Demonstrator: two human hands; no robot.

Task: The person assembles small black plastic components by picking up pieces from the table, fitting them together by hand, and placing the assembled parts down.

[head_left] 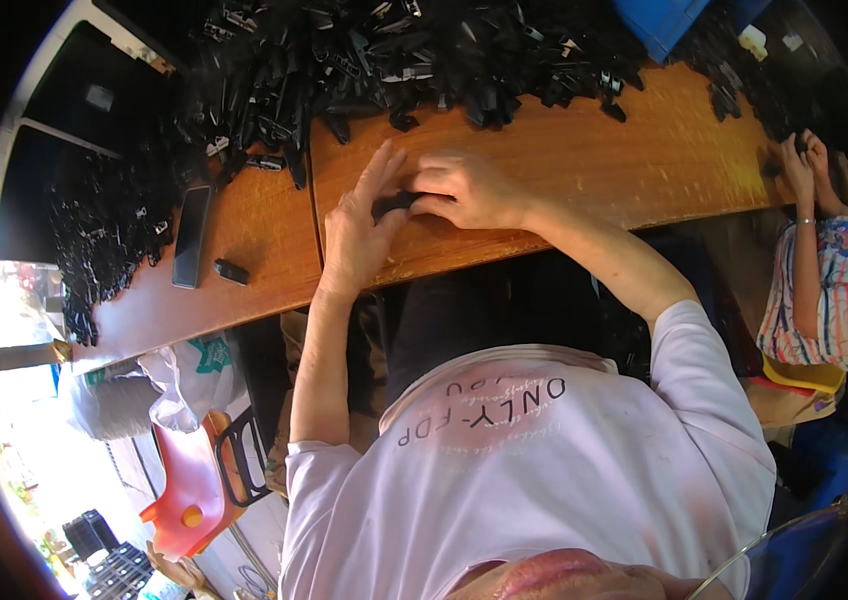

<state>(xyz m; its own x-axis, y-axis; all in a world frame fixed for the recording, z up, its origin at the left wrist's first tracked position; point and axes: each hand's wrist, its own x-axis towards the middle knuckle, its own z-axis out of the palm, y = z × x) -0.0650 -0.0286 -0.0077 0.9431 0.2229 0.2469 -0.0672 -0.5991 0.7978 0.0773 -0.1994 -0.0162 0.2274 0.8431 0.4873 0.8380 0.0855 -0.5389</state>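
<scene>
Black part (396, 204), pinched by left grip (356, 228) and right grip (466, 190), looks light, stiff, best held at its ends.

Before me, my brown wooden worktop (564, 150) is showing worn patches, and a dark seam (315, 205) is running across it. A heap of small black parts (384, 60) is covering its far side; another pile (109, 225) is spreading over its left end. Left of the seam, a dark phone (191, 237) is lying just beside one small black piece (231, 271).
</scene>
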